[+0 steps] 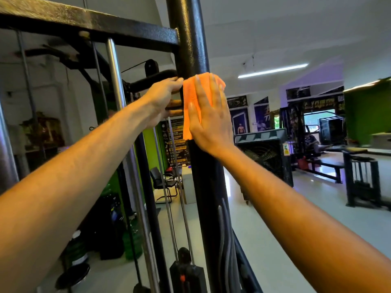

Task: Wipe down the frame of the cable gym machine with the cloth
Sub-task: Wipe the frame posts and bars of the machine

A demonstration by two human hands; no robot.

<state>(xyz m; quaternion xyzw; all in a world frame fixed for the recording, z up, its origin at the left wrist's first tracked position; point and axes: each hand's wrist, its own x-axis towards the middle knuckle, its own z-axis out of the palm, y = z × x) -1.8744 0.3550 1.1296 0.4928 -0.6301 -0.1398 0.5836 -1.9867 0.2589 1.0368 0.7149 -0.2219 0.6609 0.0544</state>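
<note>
Here, in the head view, we take the black upright post (191, 49) of the cable machine as our landmark. Our right hand (209, 121) lies flat on the orange cloth (190, 98), fingers straight and spread, pressing it against the front of the post just below where the black crossbar (91, 24) joins it. Our left hand (163, 98) sits just beside the cloth on the post's left side, with its fingers curled round the back edge of the post, gripping it to steady us. The two hands are close, almost touching at the cloth's left edge.

Left of the post run the chrome guide rod (115, 81) and thin cables (169, 187); low beside its foot stands the weight stack (186, 275). Far to the right of the post, other gym machines (264, 153) stand on the pale floor.

We judge the wiping of the upright to be under way, high on the post. Next we likely need to slide the cloth down along the post with steady pressure, then fold it round the sides, keeping clear of the cables.
</note>
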